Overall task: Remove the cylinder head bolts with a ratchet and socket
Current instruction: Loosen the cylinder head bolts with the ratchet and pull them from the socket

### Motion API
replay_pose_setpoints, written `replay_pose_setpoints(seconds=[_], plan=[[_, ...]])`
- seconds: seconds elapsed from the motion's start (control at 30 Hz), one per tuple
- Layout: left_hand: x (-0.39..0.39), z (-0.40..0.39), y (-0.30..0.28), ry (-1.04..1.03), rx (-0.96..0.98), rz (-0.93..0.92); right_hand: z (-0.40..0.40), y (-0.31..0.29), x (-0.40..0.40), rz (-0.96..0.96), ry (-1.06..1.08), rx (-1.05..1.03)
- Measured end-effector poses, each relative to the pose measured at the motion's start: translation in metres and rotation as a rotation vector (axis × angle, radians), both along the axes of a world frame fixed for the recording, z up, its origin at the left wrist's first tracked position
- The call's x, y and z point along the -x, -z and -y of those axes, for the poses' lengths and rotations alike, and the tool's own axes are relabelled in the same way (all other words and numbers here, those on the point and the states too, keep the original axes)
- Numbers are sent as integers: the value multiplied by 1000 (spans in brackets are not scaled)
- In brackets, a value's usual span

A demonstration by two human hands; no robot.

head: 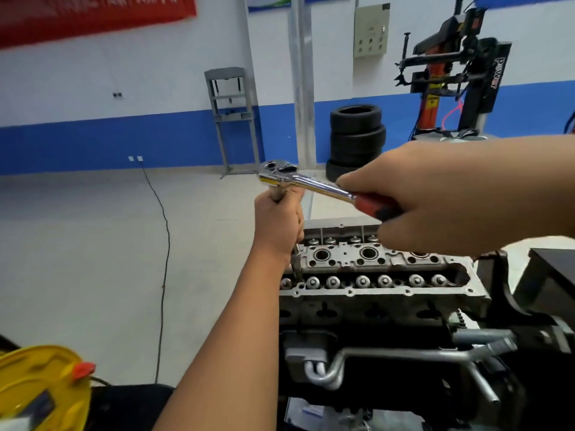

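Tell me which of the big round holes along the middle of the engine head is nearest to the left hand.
The leftmost round hole, right beside the left hand and the extension bar; the others lie farther right.

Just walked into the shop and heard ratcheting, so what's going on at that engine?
A person is working on the cylinder head with a ratchet. The right hand grips its red handle, while the left hand holds the extension bar upright just below the ratchet head. The bar runs down to the head's left end, near the row of valve springs. The bolt itself is not visible.
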State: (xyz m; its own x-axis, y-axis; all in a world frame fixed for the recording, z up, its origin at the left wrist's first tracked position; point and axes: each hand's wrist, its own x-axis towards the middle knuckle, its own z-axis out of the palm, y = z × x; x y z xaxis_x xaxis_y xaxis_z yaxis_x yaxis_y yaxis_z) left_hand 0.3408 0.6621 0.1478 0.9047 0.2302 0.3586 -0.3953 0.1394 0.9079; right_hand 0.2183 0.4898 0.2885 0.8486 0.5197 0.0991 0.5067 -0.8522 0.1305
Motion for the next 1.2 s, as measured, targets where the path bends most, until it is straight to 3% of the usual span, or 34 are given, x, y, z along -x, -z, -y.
replay_pose_setpoints(seconds=[0.13,0.23,0.33,0.5,0.87,1.2], plan=[[-5,8,-2,-105,-37,-12,-4,24,-3,332,51,164],[-6,12,-3,-151,-75,12,-1,35,-4,444,108,149],[-6,12,-2,-120,-92,-31,6,36,-8,401,141,76],[-4,11,-7,-65,-69,-102,9,38,-4,495,70,-24],[5,14,-15,-56,-65,-180,18,29,-26,331,107,-14],[12,12,-15,-41,-16,-145,41,21,-60,469,-51,32]])
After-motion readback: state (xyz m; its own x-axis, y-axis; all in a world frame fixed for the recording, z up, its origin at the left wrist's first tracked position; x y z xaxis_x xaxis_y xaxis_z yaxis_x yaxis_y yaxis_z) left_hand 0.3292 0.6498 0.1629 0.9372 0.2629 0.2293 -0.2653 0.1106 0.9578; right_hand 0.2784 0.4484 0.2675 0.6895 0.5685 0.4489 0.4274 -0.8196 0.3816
